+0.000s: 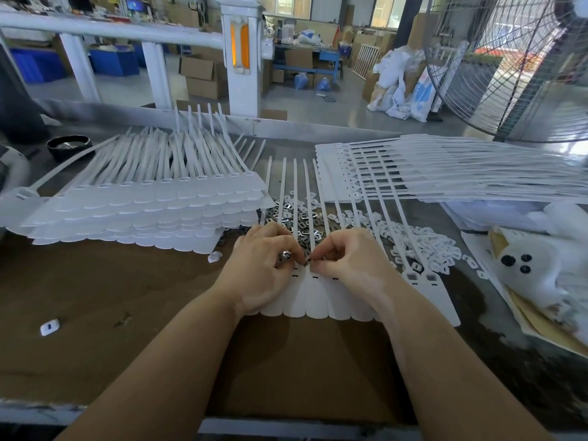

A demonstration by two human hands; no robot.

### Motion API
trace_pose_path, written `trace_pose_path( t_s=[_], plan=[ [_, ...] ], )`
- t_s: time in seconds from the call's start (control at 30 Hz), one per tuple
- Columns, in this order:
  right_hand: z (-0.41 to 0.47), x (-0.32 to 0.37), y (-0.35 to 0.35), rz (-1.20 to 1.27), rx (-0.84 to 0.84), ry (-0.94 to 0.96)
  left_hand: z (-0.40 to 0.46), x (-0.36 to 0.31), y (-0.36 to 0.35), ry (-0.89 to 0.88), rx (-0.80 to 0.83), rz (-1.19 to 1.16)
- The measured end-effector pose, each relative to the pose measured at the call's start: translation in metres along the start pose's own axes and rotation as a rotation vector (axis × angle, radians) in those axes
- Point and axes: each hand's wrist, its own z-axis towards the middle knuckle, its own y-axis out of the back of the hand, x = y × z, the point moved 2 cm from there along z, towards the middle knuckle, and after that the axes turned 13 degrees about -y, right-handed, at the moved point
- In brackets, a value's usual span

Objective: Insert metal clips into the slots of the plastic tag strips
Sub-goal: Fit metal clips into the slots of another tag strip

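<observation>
The right hand point(346, 259) pinches a metal clip point(308, 261) at a slot of the tag strip point(318, 297); the left hand point(264, 259), beside it, holds spare clips point(285, 254). The clip looks small, stiff and slippery, so an edge pinch suits it; the strip likely flexes, with loose clips point(305, 214) just beyond it

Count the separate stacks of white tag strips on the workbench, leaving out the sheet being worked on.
2. One stack of tag strips lies at the left, tags toward the person. The other stack lies at the right, tails running rightward. Further stacks may lie out of view.
</observation>
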Motion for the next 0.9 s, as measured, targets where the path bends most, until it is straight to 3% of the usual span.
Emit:
trace_pose_path(
  t_s=[0.2, 0.33, 0.5, 0.9],
  plan=[
    [-0.005, -0.007, 0.014, 0.264, -0.195, 0.026, 0.000, 0.000, 0.000, -0.007, 0.015, 0.002],
    [-0.001, -0.021, 0.038, 0.147, -0.442, -0.066, 0.000, 0.001, -0.001, -0.014, 0.013, -0.010],
    [0.003, -0.032, 0.042, -0.109, -0.422, -0.142, -0.001, 0.001, -0.001, -0.020, 0.006, -0.008],
    [0.008, -0.023, 0.024, -0.493, -0.455, -0.091, -0.001, 0.000, 0.000, -0.015, 0.012, -0.012]
  ],
)
